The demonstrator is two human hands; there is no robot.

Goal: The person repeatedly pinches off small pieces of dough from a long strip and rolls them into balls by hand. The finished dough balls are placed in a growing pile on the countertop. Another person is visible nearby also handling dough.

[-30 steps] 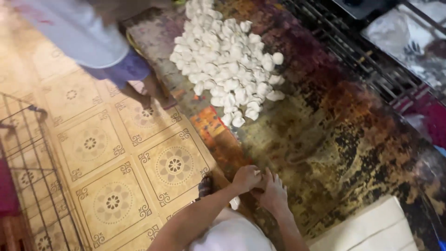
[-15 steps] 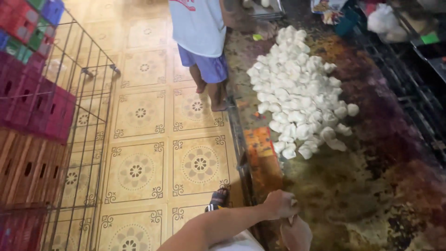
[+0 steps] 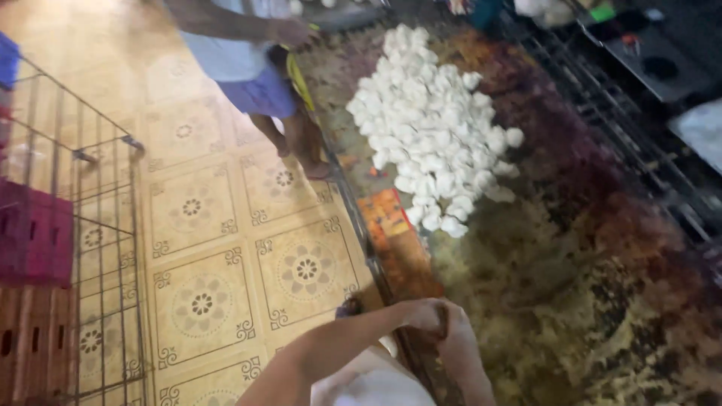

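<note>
- Table edge (image 3: 406, 342), near and in the middle, is where two hands meet; it runs far along the left side of one big messy table (image 3: 602, 301) covered in brown and yellow bits.
- On the far left stands one wire cage (image 3: 98, 225), with one dark red crate (image 3: 34, 233) and wooden boxes behind it.
- One tiled floor (image 3: 203, 248) with flower patterns fills the left half.
- One other person (image 3: 248, 60) stands far on the floor, with two bare legs, blue shorts and a light shirt, just beside the table.
- The left hand (image 3: 423, 314) is curled, fingers together, pressed on the table edge; I cannot tell if it grips anything.
- The right hand (image 3: 457, 347) lies just beside it, touching it, fingers bent down on the table; I cannot tell what it holds.
- One big pile of white lumps (image 3: 432, 128) sits far on the table, too many to count.
- One dark rack (image 3: 639, 135) runs along the far right.
</note>
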